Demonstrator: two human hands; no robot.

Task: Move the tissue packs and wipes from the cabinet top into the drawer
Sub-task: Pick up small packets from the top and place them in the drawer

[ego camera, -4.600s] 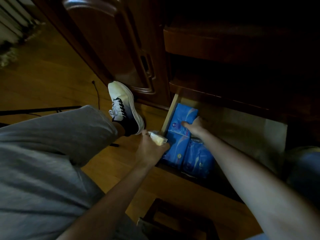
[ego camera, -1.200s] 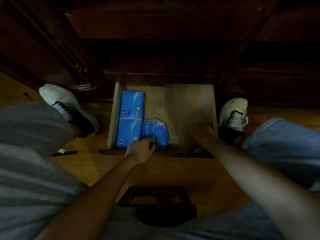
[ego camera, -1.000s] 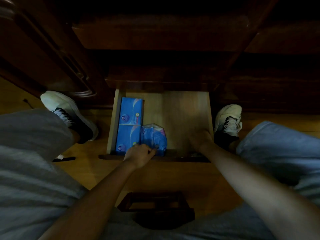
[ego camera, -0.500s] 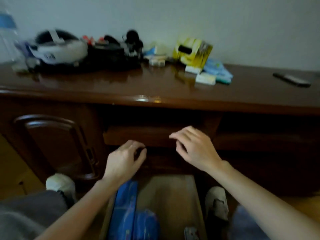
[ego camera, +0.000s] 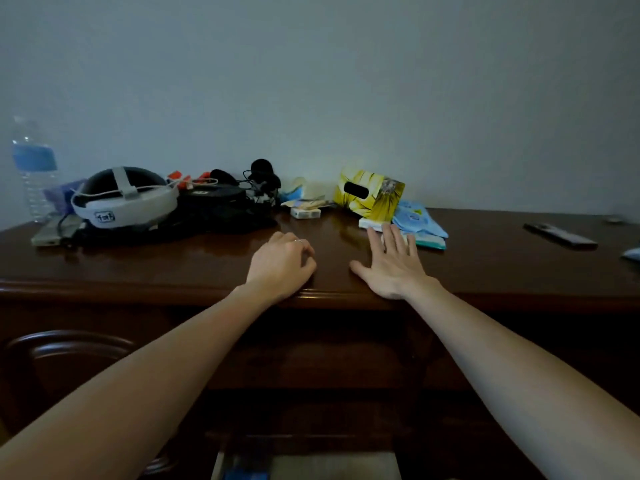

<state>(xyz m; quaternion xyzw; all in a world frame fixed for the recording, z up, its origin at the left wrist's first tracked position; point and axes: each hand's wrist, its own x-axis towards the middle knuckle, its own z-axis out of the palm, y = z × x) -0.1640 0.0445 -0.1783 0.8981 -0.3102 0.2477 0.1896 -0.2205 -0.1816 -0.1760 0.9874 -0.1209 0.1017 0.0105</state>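
Here, in the head view, both arms reach over the front edge of the dark wooden desk (ego camera: 485, 265). The left hand (ego camera: 281, 264) rests near that edge with its fingers (ego camera: 300, 247) curled loosely under and nothing in them; a ring shows on one finger. The right hand (ego camera: 391, 265) lies flat, palm down, its fingers (ego camera: 393, 239) straight and spread, their tips just short of a small white pack (ego camera: 369, 223) and near the blue wipes (ego camera: 420, 225). Those wipes lie flat just right of a yellow tissue box (ego camera: 370, 195), which stands tilted by the wall. Another small pack (ego camera: 305, 212) sits left of the box. Farther left are a headset (ego camera: 124, 199), a black tangle of cables (ego camera: 225, 202) and a water bottle (ego camera: 34, 171). A phone (ego camera: 560, 234) lies well off to the right. At the bottom edge the open drawer (ego camera: 332, 467) shows dimly, with something blue (ego camera: 246, 474) inside, probably tissue packs.
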